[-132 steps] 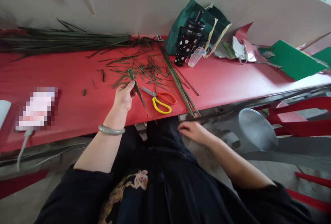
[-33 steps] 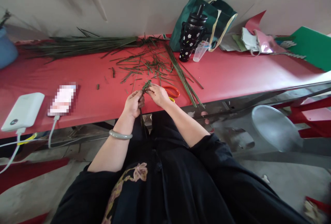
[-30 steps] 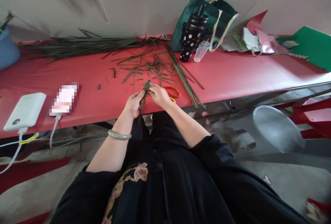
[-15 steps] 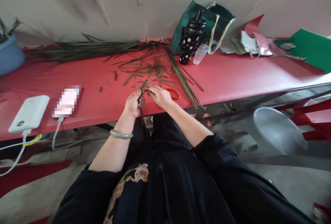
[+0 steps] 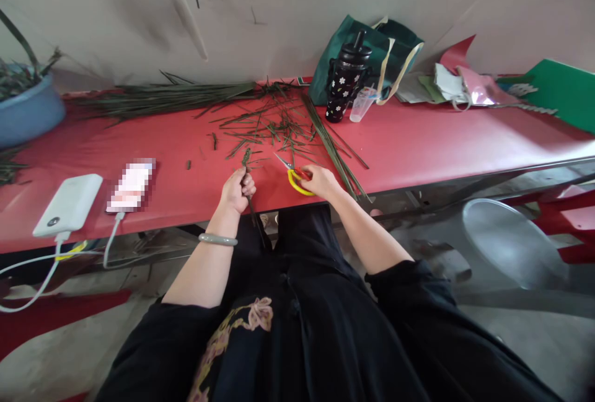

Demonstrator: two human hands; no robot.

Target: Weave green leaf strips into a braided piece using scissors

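Along the red counter (image 5: pixel 427 142), your left hand (image 5: pixel 238 192) grips the braid (image 5: pixel 246 155), long axis near-to-far, while right of it the scissors (image 5: pixel 291 170) point far-left, your nearer right hand (image 5: pixel 322 183) on them, its grip unclear.

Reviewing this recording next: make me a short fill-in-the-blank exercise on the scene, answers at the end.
1. The right hand touches the scissors, whose handles are red and ____.
2. The left hand holds a woven green piece, its thicker end pointing ____ from the person's body.
3. The bangle circles the ____ forearm.
4. The plant pot at the picture's edge is ____.

Missing words: yellow; away; left; blue.
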